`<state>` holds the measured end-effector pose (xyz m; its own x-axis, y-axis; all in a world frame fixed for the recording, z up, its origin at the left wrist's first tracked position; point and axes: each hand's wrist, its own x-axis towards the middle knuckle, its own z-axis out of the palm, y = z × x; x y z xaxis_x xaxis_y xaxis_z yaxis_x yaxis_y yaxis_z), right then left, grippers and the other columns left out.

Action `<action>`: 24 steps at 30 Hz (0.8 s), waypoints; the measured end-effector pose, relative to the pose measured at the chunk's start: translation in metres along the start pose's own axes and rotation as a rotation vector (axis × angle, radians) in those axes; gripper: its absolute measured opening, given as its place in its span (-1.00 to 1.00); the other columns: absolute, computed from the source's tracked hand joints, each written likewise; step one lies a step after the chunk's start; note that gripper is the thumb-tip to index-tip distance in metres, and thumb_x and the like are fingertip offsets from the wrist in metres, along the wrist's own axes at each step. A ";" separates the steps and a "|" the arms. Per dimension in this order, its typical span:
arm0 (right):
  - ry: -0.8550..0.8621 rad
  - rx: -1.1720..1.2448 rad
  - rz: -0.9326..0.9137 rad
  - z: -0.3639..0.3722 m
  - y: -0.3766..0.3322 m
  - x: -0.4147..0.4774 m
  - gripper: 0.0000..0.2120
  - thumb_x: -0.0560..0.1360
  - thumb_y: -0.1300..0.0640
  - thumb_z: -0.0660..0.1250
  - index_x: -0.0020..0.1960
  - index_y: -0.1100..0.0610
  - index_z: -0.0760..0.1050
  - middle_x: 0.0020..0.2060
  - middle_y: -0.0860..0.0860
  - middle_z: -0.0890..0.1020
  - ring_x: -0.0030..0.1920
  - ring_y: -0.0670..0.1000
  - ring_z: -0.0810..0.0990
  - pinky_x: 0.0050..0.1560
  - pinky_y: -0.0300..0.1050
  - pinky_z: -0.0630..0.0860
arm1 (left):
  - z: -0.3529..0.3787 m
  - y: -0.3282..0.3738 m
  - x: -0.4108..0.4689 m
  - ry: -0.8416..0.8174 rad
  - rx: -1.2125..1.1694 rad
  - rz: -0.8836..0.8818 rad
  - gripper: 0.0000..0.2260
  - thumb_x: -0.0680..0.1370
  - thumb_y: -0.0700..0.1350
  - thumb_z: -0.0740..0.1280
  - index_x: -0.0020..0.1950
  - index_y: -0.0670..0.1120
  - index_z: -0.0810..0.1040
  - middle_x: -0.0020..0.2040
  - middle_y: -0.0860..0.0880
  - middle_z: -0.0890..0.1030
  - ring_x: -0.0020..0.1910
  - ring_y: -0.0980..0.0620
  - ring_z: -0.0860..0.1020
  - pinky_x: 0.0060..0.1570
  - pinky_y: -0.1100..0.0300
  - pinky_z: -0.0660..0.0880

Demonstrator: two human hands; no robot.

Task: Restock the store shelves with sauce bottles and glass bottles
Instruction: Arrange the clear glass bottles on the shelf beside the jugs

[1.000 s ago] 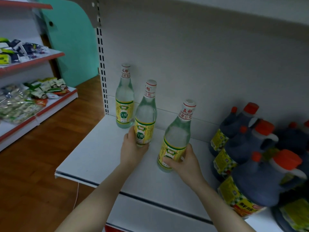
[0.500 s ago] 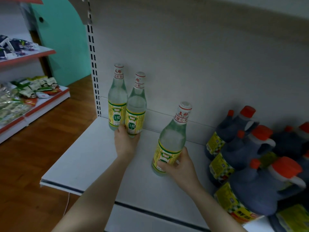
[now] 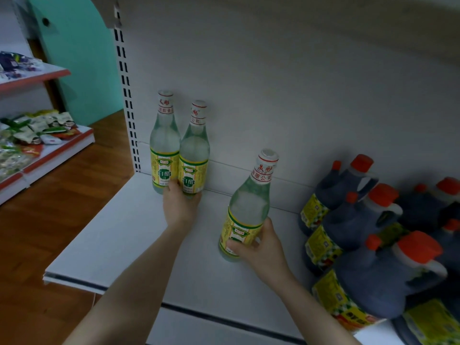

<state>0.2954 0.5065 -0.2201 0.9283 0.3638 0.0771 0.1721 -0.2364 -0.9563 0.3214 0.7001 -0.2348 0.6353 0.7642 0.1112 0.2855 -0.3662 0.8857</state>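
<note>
Two clear glass bottles with yellow-green labels stand side by side at the back left of the white shelf (image 3: 119, 235). The first glass bottle (image 3: 164, 143) is against the upright. My left hand (image 3: 180, 207) grips the base of the second glass bottle (image 3: 194, 150) right beside it. My right hand (image 3: 261, 247) holds a third glass bottle (image 3: 249, 207) by its lower label, tilted, further forward on the shelf. Its base is hidden by my fingers.
Several dark sauce jugs (image 3: 368, 275) with orange caps crowd the shelf's right side. A slotted upright (image 3: 127, 95) marks the shelf's left end. Beyond it lie a wooden floor (image 3: 49, 220) and another rack with snack packets (image 3: 32, 135).
My left hand carried the second bottle back and left until it stands next to the first one. My right hand kept its bottle near the same spot.
</note>
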 end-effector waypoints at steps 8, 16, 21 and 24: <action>0.010 -0.014 0.021 0.000 0.003 0.001 -0.43 0.21 0.26 0.56 0.04 -0.10 0.35 -0.06 -0.16 0.59 -0.07 -0.29 0.57 -0.03 -0.32 0.48 | 0.005 -0.002 0.001 0.020 -0.032 -0.016 -0.54 0.40 -0.06 0.46 0.17 -0.24 0.39 0.13 -0.25 0.51 0.11 -0.25 0.48 0.04 -0.04 0.42; 0.019 -0.040 0.007 0.000 0.006 0.004 -0.45 0.23 0.24 0.56 0.02 -0.12 0.35 -0.05 -0.16 0.58 -0.05 -0.29 0.57 0.07 -0.19 0.50 | -0.011 -0.007 -0.013 -0.147 0.167 0.076 -0.35 0.44 0.04 0.40 0.40 -0.20 0.22 0.33 -0.22 0.40 0.29 -0.22 0.37 0.25 -0.05 0.35; 0.050 -0.054 -0.039 0.003 -0.002 0.014 -0.54 0.20 0.37 0.54 -0.12 -0.04 0.43 -0.16 -0.14 0.60 -0.19 -0.31 0.59 -0.17 -0.44 0.48 | -0.052 -0.025 -0.043 -0.404 0.725 0.294 -0.34 0.56 0.23 0.05 0.50 -0.16 0.04 0.53 -0.13 0.07 0.51 -0.09 0.02 0.43 -0.06 0.00; 0.035 -0.021 -0.023 0.007 -0.005 0.031 -0.53 0.21 0.40 0.53 -0.10 -0.01 0.42 -0.15 -0.11 0.59 -0.24 -0.32 0.58 -0.22 -0.46 0.47 | -0.074 -0.036 -0.063 -0.501 0.818 0.319 -0.15 0.37 0.43 -0.23 0.51 -0.06 0.03 0.54 -0.07 0.02 0.52 -0.07 -0.03 0.43 -0.09 -0.02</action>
<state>0.3206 0.5252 -0.2152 0.9348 0.3379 0.1094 0.2004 -0.2477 -0.9479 0.2179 0.7048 -0.2407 0.9423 0.3251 -0.0795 0.3346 -0.9098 0.2455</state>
